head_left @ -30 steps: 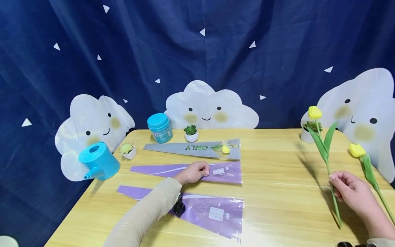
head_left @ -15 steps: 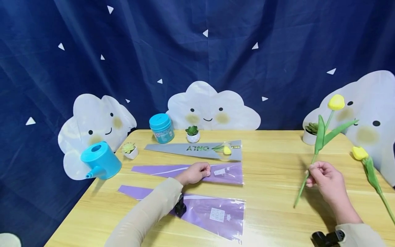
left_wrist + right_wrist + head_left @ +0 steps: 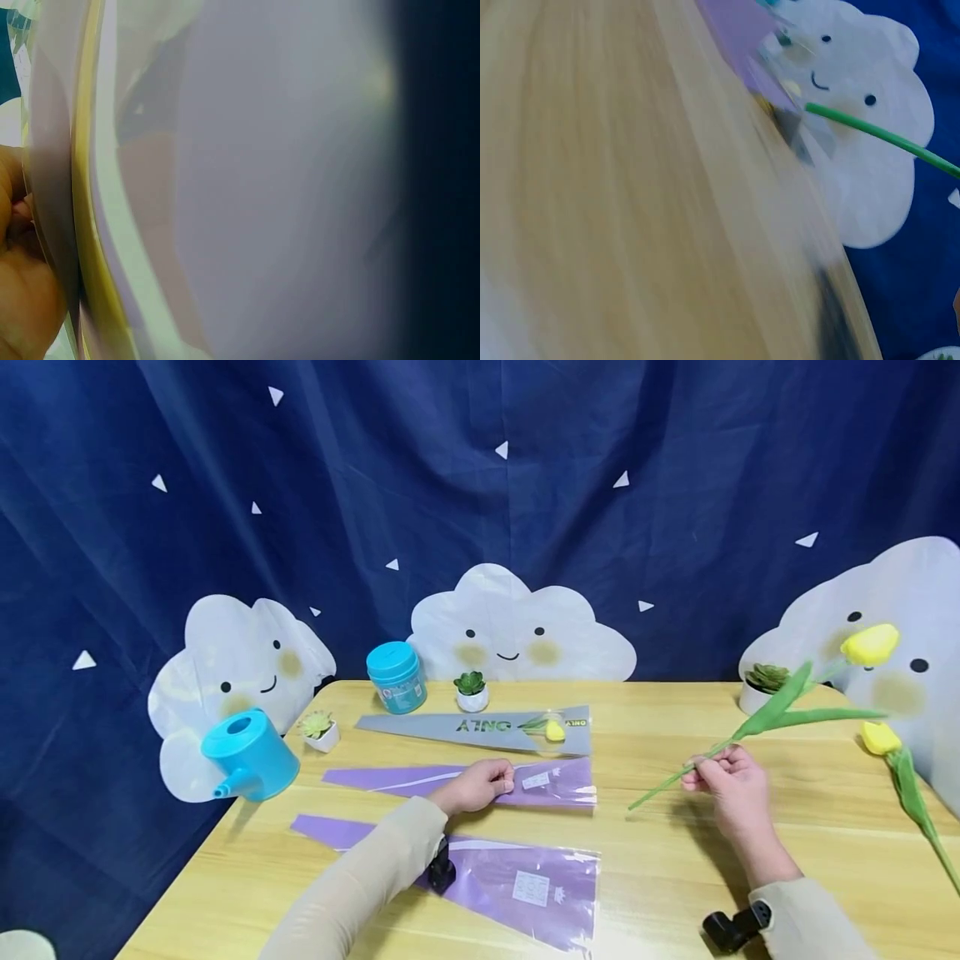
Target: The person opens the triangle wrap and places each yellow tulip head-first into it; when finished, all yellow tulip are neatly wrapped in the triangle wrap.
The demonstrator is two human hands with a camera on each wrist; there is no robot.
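Observation:
My right hand [image 3: 733, 787] pinches the green stem of a yellow artificial tulip [image 3: 772, 714] above the table's right half. The flower head points up and right; the bare stem end slants down to the left. In the right wrist view that stem [image 3: 885, 136] crosses before the backdrop. My left hand [image 3: 480, 783] pinches the middle purple flower sleeve [image 3: 572, 783], a tapered clear-fronted wrapper with its wide end to the right. Close up, the left wrist view has its film [image 3: 247, 180] beside my hand [image 3: 26, 300]. The tulip stem's end is apart from the sleeve.
A second purple sleeve [image 3: 491, 881] lies nearer, partly under my left forearm. Behind is a grey sleeve [image 3: 420, 725] with a tulip in it. Another tulip [image 3: 909, 789] lies far right. A watering can [image 3: 258, 760], blue jar [image 3: 397, 681] and small potted succulents [image 3: 471, 693] stand around.
My right hand has moved left with the tulip, which has tilted from nearly upright to leaning right, its stem end now pointing left. The left hand stays at the middle sleeve.

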